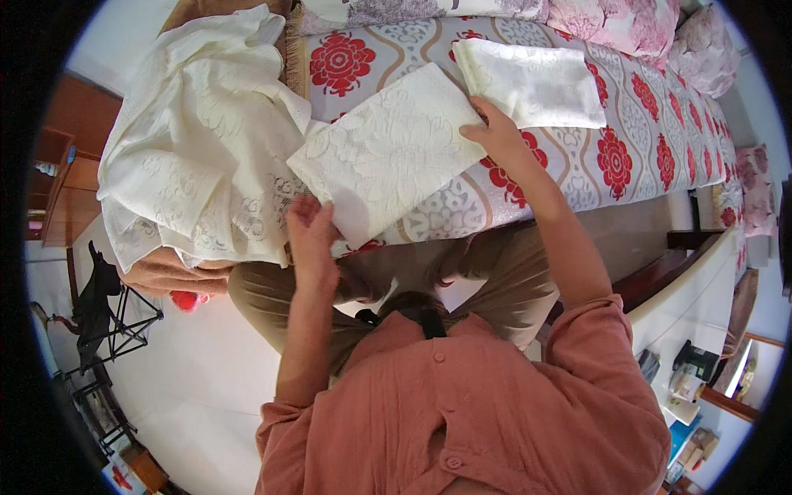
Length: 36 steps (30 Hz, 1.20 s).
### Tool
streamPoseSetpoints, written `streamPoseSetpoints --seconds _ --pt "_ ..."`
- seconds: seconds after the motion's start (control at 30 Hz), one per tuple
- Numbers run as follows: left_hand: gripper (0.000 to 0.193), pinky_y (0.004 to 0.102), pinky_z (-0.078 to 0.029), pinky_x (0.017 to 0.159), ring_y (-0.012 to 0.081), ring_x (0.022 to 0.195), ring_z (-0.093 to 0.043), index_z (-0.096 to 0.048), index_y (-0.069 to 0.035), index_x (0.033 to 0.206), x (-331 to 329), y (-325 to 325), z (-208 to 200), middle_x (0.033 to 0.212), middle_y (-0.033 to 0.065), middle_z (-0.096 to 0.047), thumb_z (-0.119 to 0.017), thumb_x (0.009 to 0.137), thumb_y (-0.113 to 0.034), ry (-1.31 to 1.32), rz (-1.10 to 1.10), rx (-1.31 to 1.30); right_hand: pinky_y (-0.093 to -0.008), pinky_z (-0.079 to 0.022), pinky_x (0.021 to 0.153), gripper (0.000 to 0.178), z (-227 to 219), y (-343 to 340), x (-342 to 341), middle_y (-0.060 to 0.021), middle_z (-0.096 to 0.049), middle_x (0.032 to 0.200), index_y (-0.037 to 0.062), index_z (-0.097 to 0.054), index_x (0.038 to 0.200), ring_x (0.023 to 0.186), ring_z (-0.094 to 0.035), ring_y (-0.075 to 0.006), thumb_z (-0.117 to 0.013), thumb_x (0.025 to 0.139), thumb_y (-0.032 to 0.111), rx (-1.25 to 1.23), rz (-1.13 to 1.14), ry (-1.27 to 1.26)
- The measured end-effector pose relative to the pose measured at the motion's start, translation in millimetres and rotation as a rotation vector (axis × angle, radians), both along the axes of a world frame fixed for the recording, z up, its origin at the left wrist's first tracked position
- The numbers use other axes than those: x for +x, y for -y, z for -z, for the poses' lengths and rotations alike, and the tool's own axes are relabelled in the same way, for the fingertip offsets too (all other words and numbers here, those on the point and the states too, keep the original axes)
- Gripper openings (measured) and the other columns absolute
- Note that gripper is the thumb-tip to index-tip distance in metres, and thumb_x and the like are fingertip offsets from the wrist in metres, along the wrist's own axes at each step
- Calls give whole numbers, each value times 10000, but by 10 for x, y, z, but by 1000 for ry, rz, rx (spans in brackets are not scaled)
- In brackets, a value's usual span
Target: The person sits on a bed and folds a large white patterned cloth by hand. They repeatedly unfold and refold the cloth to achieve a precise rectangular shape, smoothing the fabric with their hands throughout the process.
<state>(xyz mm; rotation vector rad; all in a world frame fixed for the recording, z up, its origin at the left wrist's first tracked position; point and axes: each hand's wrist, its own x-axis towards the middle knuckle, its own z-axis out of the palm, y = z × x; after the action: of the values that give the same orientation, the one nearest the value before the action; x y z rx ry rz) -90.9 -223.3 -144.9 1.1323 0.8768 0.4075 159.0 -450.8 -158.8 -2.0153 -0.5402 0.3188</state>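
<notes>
Curling at the near left edge of a folded white cloth (392, 157), the left hand (311, 239) has bent fingers; whether they pinch it, I cannot tell. The cloth lies slanted at the near edge of the flowered cover (615, 162). The right hand (501, 139), thumb and forefinger parted, touches its right edge, grip unclear. Loose lace (198, 140) heaps at the cover's left end. Beyond lie another folded cloth (536, 84) and, along the far edge, pillows (615, 26).

Holds left hand (309, 229) at nine o'clock, loosely curled, with left forearm (305, 342) aimed toward twelve. Stretches right forearm (569, 239) toward eleven, with right hand (497, 134) at one o'clock, parting thumb (472, 132) from fingers (483, 107).
</notes>
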Motion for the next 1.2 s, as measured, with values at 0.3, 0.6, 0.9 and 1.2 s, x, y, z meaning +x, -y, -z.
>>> streamPoseSetpoints --seconds 0.3,0.6,0.9,1.2 --pt "640 368 -457 965 236 1143 -566 -338 11 1444 -42 -73 60 1345 137 -528 -641 931 -223 173 293 -5 -308 -461 909 524 -346 1 -256 -152 -624 1170 -63 -544 1273 1059 -596 -218 -703 826 160 339 -43 -554" --pt "621 356 -424 1010 269 1225 -494 -335 -7 1455 -18 172 39 1401 225 -431 -629 914 -88 108 72 317 -305 -430 961 653 -30 129 -258 -190 -569 1283 -60 -425 1401 1136 -559 -243 -690 830 114 474 15 -456" --pt "301 310 -471 877 174 1008 -575 -507 -32 1174 -17 -129 150 1091 84 -607 -645 911 -81 7 21 35 -289 -457 874 608 36 243 -309 -134 -625 1110 40 -459 1406 989 -590 -185 -641 826 17 363 7 -390" --pt "230 313 -492 821 169 936 -596 -530 -58 1066 -89 -247 232 1054 62 -616 -676 916 -155 122 -29 -211 -305 -461 882 616 11 243 -288 -150 -618 1107 54 -457 1418 1004 -590 -204 -646 832 43 300 60 -415"
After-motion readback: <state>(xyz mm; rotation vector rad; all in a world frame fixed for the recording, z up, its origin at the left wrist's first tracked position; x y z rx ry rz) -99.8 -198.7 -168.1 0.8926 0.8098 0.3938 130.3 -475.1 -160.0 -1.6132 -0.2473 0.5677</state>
